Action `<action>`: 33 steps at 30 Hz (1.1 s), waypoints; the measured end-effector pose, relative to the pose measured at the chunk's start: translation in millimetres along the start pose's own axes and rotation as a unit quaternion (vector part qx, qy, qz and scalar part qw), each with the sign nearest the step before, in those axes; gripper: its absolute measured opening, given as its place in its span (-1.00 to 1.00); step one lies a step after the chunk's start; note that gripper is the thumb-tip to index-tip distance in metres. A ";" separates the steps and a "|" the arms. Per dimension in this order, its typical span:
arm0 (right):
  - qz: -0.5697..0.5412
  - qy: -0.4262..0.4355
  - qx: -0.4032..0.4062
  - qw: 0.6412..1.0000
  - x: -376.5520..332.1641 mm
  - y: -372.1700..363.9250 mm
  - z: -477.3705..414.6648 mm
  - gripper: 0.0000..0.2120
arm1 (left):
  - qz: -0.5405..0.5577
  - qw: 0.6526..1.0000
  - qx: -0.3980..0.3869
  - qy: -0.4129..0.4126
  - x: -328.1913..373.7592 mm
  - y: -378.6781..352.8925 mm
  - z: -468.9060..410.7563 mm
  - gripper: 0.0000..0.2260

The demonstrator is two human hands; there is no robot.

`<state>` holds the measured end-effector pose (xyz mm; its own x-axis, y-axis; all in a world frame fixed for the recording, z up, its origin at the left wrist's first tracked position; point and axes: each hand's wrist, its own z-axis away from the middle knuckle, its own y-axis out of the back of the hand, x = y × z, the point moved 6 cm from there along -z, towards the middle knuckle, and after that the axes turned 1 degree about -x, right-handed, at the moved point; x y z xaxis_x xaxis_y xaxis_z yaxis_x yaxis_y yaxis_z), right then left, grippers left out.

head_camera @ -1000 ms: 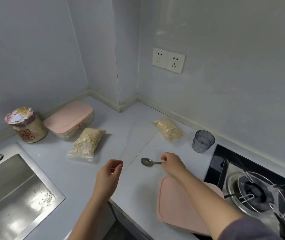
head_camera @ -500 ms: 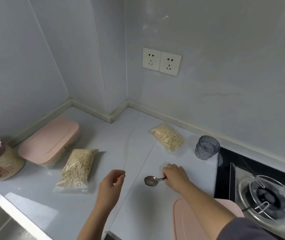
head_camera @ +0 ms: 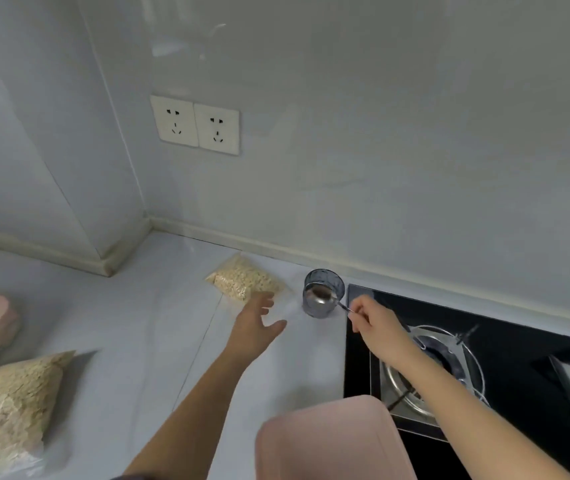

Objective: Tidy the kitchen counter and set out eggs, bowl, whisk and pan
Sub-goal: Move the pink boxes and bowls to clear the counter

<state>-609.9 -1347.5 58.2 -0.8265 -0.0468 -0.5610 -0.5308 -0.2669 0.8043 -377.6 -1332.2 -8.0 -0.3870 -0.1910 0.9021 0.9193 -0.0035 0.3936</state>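
One oat bag (head_camera: pixel 242 280) lies before the left hand (head_camera: pixel 254 327).

no readable text, labels or numbers (sockets unmarked)

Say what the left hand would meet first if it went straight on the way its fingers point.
Probably the far bag of oats: the open left hand has its fingertips at the bag's near edge, though its height above the counter is unclear.

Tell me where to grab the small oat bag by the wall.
Probably pinch the near edge of the oat bag, coming from the front with the left hand: it lies flat, the wall runs behind it, and the cup stands close on its right.
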 end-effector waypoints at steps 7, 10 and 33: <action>-0.074 -0.051 0.007 0.996 42.3 38.1 -7.8 -0.90 | 0.077 0.996 -0.052 0.003 13.8 -94.0 -67.8 -0.07; -0.085 -0.050 0.004 0.995 49.5 41.7 -20.1 -0.90 | 0.093 0.995 -0.038 0.004 4.8 -109.0 -85.0 -0.07; -0.364 -0.041 0.103 0.925 -3.1 12.9 121.7 -0.87 | 0.350 0.935 -0.032 -0.054 74.5 -35.3 110.8 -0.43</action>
<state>-637.0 -1233.7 94.1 -0.2430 0.1494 -0.9585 -0.9697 -0.0102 0.2442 -446.8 -1237.5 64.9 0.3093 -0.0674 0.9486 0.9510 0.0258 -0.3082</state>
